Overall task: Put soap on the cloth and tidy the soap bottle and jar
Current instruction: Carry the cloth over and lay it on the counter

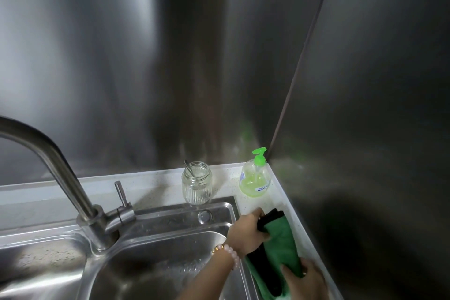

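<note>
**Cloth gripped at both ends, soap bottle just beyond the left fingers**

Far to the left of both hands rises the curved stainless-steel tap (56, 173), with the steel sink basin (155, 263) below it. Nearer, up and to the left of the left fingers, the ribbed clear glass jar (196, 186) stands upright on the pale counter ledge (155, 190), a metal spoon handle (188, 168) leaning out of its open mouth.

The left hand (246, 235), with a bead bracelet at its wrist, has its fingers (259, 214) curled and pressed around the far end of the green-and-black folded cloth (280, 248). The cloth lies on the counter strip to the right of the basin, its long axis running from the far left-hand grip back toward the person, where the right hand (304, 280) clamps its near end, thumb on top; the right fingers beneath are hidden, so I cannot tell how they sit.

Directly beyond the left fingers, slightly to their right, the clear pump bottle of green liquid soap (255, 181) stands upright in the counter's back corner, near the cloth's far end but apart from it. The pump head seems to point right, away from the jar.

My judgement: the left hand is the nearer one to the bottle, so it would release and reach forward while the right hand holds the cloth.
</note>
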`<action>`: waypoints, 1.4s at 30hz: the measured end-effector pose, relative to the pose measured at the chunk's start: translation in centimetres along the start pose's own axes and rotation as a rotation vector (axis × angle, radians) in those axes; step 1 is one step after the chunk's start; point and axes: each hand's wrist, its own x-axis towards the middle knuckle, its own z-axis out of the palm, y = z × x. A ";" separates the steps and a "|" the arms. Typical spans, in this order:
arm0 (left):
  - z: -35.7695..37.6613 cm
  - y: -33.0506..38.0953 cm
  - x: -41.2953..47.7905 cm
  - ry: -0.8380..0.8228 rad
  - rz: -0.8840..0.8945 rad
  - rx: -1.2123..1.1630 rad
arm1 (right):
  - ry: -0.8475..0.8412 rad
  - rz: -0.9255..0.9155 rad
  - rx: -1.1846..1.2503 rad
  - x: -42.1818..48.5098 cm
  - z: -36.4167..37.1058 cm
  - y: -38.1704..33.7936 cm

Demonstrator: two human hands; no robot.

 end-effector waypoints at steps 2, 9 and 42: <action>-1.1 0.0 -0.8 0.008 0.016 -0.119 | 0.063 -0.019 0.126 -1.0 -0.6 -1.0; -5.1 0.4 -6.0 0.193 0.055 -0.775 | -0.204 -0.281 0.554 -4.4 -3.6 -3.5; -23.0 -22.6 -49.5 1.023 -0.292 -0.984 | -1.024 -0.381 0.705 -39.5 21.2 -18.8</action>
